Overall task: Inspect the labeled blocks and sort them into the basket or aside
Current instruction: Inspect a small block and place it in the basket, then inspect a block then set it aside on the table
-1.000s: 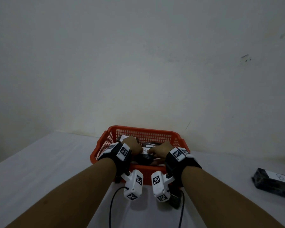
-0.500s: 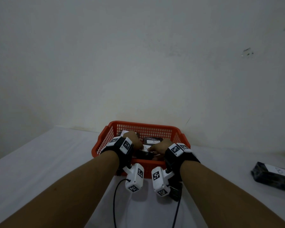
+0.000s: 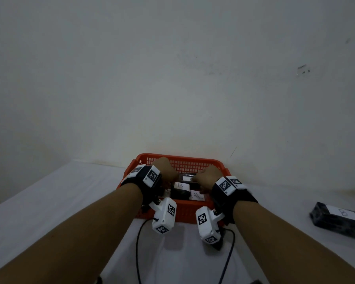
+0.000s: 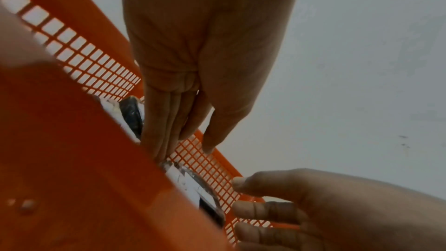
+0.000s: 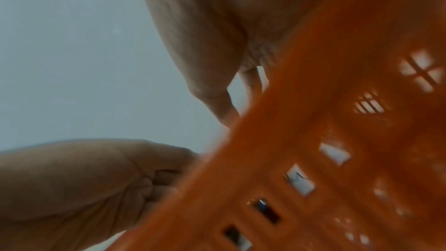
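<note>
A white table (image 3: 49,201) runs from the near edge out to a bare, pale wall (image 3: 172,78) with a few dark marks on the right. Two black cables (image 3: 138,253) trail across the cloth between the forearms. Beyond them an orange basket (image 3: 180,212) stands near the wall, with black blocks (image 3: 179,190) bearing white labels inside. The left hand (image 3: 165,168) reaches down into the basket with straight fingers held together, touching the blocks. The right hand (image 3: 208,176) hangs over the basket with loosely curled fingers; whether it holds anything I cannot tell. Well to the right, another labelled block (image 3: 336,219) lies on the table.
</note>
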Demonstrator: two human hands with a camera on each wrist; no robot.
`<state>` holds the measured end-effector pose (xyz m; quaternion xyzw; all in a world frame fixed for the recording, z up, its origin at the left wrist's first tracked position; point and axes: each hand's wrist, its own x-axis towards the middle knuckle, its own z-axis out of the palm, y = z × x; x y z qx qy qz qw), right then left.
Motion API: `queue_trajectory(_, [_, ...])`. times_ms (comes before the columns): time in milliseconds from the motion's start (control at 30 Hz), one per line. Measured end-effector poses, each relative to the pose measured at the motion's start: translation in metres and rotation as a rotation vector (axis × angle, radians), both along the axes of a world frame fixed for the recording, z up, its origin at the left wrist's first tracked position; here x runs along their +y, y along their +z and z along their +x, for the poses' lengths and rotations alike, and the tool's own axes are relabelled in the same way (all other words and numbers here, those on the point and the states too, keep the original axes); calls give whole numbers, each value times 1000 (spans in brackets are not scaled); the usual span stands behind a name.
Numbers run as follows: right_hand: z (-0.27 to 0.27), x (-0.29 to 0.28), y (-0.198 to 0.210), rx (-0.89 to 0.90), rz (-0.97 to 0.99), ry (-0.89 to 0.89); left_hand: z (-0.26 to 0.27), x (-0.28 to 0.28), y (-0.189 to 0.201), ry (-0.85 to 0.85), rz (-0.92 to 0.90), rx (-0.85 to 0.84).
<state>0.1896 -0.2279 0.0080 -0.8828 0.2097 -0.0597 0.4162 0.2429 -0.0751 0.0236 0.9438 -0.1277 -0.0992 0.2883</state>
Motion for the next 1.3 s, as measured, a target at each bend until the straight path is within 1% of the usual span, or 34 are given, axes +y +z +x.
queue_trajectory(67, [-13,4,11,-67,-54,14,-5,8,9,-23,-35,-20])
queue_trajectory(200, [-44,16,28,-170,-146,85,-21,37,28,-68,-50,-163])
queue_trajectory(367, [-87,46,40,-262,-115,230,-65,79,45,-116,-8,-286])
queue_trajectory(500, [-124,81,41,-295,-140,338,-104,120,49,-140,28,-316])
queue_trajectory(567, [-141,99,39,-291,-95,402,-120,143,45,-170,38,-289])
queue_trajectory(667, [-160,125,30,-228,-64,501,-140,176,32,-211,115,-234])
queue_trajectory(833, [-173,163,3,-106,-134,604,-166,219,12,-210,237,-93])
queue_trajectory(1000, [-181,192,-16,37,-146,658,-178,249,-9,-261,273,85])
queue_trajectory(1133, [-182,214,-26,150,-199,698,-187,254,-24,-300,316,93])
queue_trajectory(1300, [-181,227,-36,124,-207,671,-188,254,-32,-272,273,35])
